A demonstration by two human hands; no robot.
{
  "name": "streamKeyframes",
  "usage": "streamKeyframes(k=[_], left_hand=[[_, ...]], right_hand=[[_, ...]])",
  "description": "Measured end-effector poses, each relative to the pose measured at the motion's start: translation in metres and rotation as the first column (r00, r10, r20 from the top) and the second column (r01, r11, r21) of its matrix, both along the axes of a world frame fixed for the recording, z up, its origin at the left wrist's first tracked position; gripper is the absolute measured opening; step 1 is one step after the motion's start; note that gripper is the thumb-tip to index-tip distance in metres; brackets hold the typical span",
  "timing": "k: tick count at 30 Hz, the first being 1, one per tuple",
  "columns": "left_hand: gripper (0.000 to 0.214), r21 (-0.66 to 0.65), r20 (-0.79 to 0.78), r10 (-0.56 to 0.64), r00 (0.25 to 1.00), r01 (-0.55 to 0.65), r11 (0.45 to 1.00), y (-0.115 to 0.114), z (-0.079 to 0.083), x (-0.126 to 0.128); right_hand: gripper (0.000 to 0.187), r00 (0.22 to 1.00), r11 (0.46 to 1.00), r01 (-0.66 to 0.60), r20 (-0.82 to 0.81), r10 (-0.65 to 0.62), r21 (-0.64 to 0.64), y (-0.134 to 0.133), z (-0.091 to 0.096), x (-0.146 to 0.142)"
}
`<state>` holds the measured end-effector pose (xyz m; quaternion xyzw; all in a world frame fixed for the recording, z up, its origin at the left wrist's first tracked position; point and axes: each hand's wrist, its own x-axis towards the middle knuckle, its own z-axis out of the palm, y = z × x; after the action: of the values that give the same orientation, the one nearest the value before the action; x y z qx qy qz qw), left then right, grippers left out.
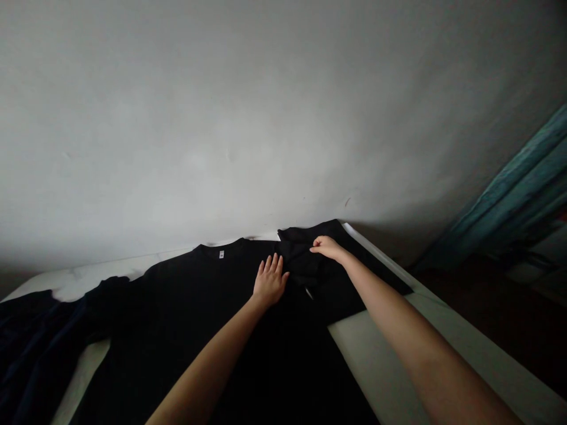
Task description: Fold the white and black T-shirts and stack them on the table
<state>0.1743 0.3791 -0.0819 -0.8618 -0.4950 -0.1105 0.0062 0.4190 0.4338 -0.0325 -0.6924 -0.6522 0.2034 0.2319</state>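
A black T-shirt (190, 319) lies spread over the table, its neckline toward the wall and a small white label inside the collar. My left hand (270, 280) rests flat on the shirt near the shoulder, fingers extended. Just to the right, my right hand (326, 247) pinches the dark fabric of the sleeve between thumb and fingers. Under and beyond that sleeve is another folded black cloth (354, 295), reaching to the table's right edge. Where one black fabric ends and the other begins is hard to make out.
A pale table (376, 360) stands against a grey wall (221, 118). Dark navy clothing (35, 348) lies crumpled at the left. Past the table's right edge the floor is dark, with a teal door or frame (522, 171) beyond.
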Motion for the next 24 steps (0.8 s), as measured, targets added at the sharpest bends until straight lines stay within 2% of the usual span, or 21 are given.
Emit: streamKeyframes(k=[3,6,8,11,13,15,17,19,22,24], left_hand=[[0.065,0.027,-0.021,0.004,1.000,-0.004,1.000,-0.002,-0.003,-0.002],[0.070,0.004,-0.039,-0.002,0.999,0.002,1.000,-0.003,0.000,-0.003],[0.073,-0.022,-0.043,-0.015,0.999,0.015,1.000,-0.003,0.002,-0.002],[0.074,-0.065,-0.039,-0.014,0.999,0.011,0.998,-0.002,0.004,0.000],[0.075,-0.101,-0.032,0.006,0.999,-0.009,0.995,-0.002,0.005,0.005],[0.078,-0.124,-0.018,0.047,0.999,-0.048,0.991,-0.004,0.006,0.011],[0.079,-0.118,0.009,0.099,0.995,-0.097,0.988,-0.009,0.006,0.018],[0.080,-0.110,0.044,0.121,0.992,-0.115,0.987,-0.016,0.006,0.022],[0.077,-0.128,0.100,0.082,0.992,-0.069,0.989,-0.021,0.005,0.015],[0.074,-0.126,0.122,0.080,0.989,-0.064,0.990,-0.022,0.004,-0.003]], right_hand=[[0.003,0.992,0.973,0.107,-0.080,-0.092,0.203,0.001,-0.001,-0.008],[0.003,0.992,0.934,0.124,-0.016,-0.126,0.335,-0.002,-0.005,-0.014],[0.005,0.986,0.937,0.115,0.075,-0.147,0.329,-0.006,-0.010,-0.018],[0.011,0.952,0.961,0.176,0.212,-0.221,0.213,-0.016,-0.013,-0.025],[0.020,0.909,0.954,0.249,0.299,-0.289,0.166,-0.025,-0.009,-0.032],[0.027,0.867,0.943,0.261,0.379,-0.323,0.205,-0.035,0.000,-0.044],[0.030,0.854,0.942,0.160,0.438,-0.282,0.294,-0.049,0.008,-0.060],[0.035,0.856,0.933,-0.014,0.486,-0.174,0.358,-0.065,0.008,-0.076],[0.045,0.827,0.913,-0.244,0.561,0.019,0.328,-0.088,-0.012,-0.088],[0.049,0.796,0.924,-0.305,0.595,0.115,0.230,-0.095,-0.033,-0.084]])
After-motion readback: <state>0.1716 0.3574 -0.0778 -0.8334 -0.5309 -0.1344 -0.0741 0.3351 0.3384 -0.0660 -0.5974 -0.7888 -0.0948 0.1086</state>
